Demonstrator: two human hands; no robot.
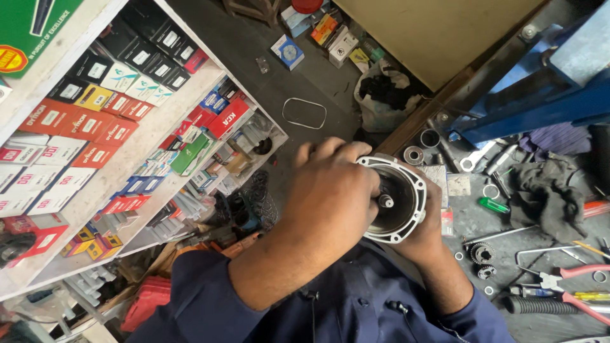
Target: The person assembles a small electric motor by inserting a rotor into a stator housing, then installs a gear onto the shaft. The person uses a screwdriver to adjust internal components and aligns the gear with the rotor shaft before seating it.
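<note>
The left hand (330, 190) is curled shut over the near rim of a round silver metal housing (397, 198), its fingers bent down across the top edge and its knuckles turned toward the camera, so the grip is firm and closed. The right hand (427, 232) cups the same housing from underneath and behind, fingers wrapped round the outer wall with only the back of the palm and the wrist showing; it too is closed on the part. The housing is held up in front of the chest, between the two hands, with its open dark bowl facing the camera and a small shaft (386, 201) standing at its centre. Both forearms come out of dark blue sleeves (356, 305). Past the right hand lies a cluttered grey workbench (489, 228) with a dark rag (546, 194), red-handled pliers (575, 286), a small gear (481, 253), a green tube (494, 204) and loose rings and bearings. To the left, well apart from the hands, white shelves (146, 140) carry rows of red, white and black boxes.
</note>
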